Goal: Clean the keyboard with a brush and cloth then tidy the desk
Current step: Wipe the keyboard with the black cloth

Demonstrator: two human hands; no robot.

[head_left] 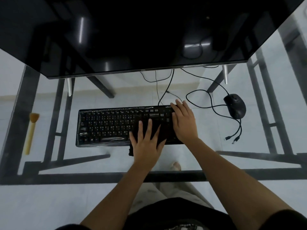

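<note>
Left hand (147, 143), fingers spread flat, presses the cloth (164, 135) onto the keyboard (106, 125). Right hand (184, 122) rests flat, unclenched, on its 3 o'clock end.

We read white letters on the keys of the black keyboard (106, 126): one row runs Q W E R T Y U I O, the next A S D F G H J K, and the one below Z X C V B N M. A pale logo sits on its far right corner, partly under the right hand (184, 121), so we cannot read it whole. A small mark on the monitor (149, 39) lower edge is too tiny to read.
</note>
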